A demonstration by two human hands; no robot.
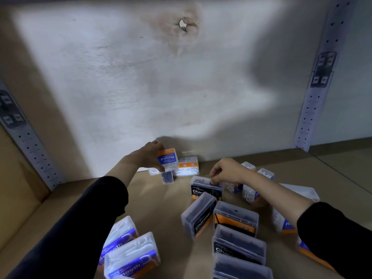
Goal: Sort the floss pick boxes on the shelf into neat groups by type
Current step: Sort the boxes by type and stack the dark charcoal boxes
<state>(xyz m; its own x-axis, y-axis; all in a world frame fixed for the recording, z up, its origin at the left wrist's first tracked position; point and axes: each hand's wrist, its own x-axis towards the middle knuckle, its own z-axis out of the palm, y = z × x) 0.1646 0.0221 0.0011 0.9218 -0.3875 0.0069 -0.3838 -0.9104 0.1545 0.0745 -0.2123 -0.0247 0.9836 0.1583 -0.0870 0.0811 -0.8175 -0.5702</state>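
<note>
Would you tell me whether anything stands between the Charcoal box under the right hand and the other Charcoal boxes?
Nothing visible does: the Charcoal box that the right hand pinches stands directly behind the other Charcoal boxes, no other type between.

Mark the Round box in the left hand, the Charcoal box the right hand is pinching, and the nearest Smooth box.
Round box [167, 159]: head view, on its blue label.
Charcoal box [198, 191]: head view, on its black label.
Smooth box [128, 267]: head view, on its blue label.
</note>
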